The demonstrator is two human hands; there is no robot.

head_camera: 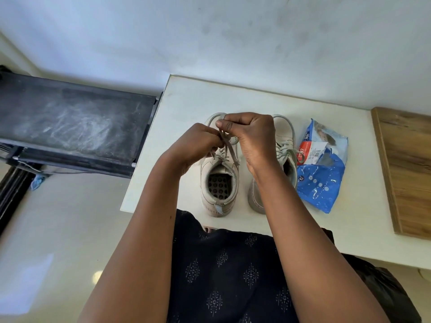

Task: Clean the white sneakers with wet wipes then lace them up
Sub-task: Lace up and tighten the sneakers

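A dark patterned garment point(233, 264) is seen nearest, at the worktop point(186, 101) edge, w/ both forearms reaching over it. The left sneaker point(219, 183) is set heel toward the person, opening up, so its lace point(229, 148) can be worked from above. The lace is pinched by the left hand point(196, 145) just over the tongue, the fingers point(212, 138) curled tight round the strand. A loop is held up by the right hand point(251, 138), thumb & forefinger closed on it, prob. so a bow can be formed w/o slack. The right sneaker point(283, 136) is stood just beside, partly hidden by the right wrist, its lace apparently tied. Wiping is judged done; tying the 2nd shoe is the step in hand. The wipes pack point(324, 169) is parked to the right, near the shoes but clear of the hands.
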